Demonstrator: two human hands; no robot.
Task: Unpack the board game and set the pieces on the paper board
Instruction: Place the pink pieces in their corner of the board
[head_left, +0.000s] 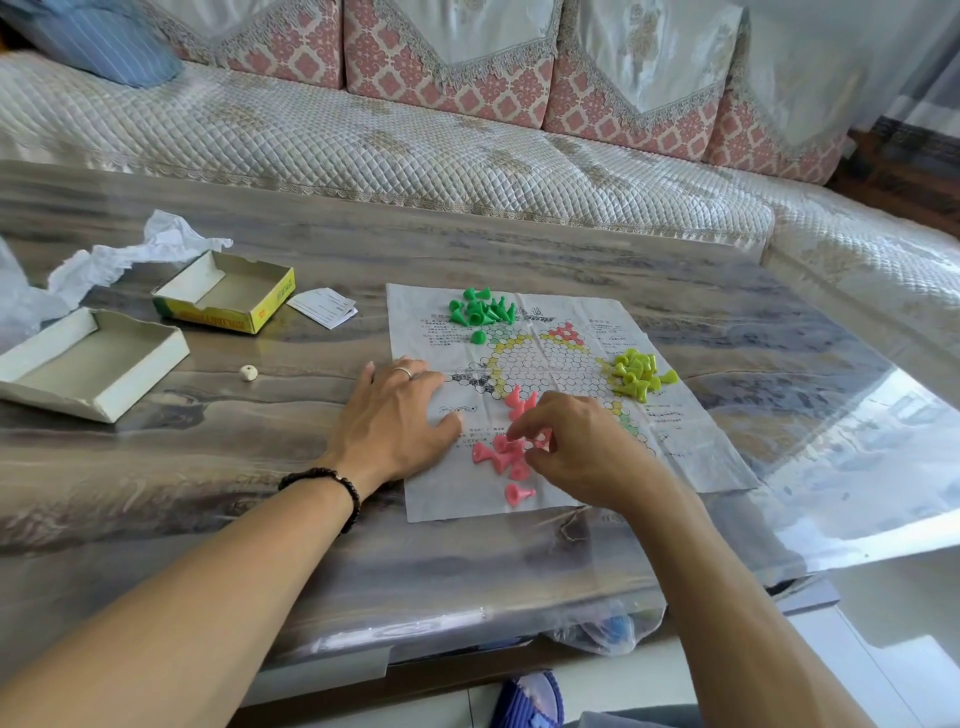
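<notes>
Starting at the tabletop's (208, 467) left edge: crumpled white tissue paper (130, 254), then two shallow cardboard trays, the plain white box lid (88, 364) nearer the front and the yellow-sided box base (223, 299) behind it. Just right of the lid, a small pale rounded die (249, 372); beyond the base, a folded printed leaflet (323, 307). Left hand (395, 415), ring on one finger and dark bead bracelet at the wrist, lying flat with relaxed straight fingers on the left edge of the creased paper board (691, 447), grasping nothing. On that thin printed sheet, toward the tabletop's middle: green cone-shaped plastic pieces (480, 310) heaped at its far left corner, pink pieces (506, 452) scattered near its front edge, yellow-green pieces (638, 375) clustered at its right edge. Right hand (587, 447) with curled fingertips pinching among the pink ones.
</notes>
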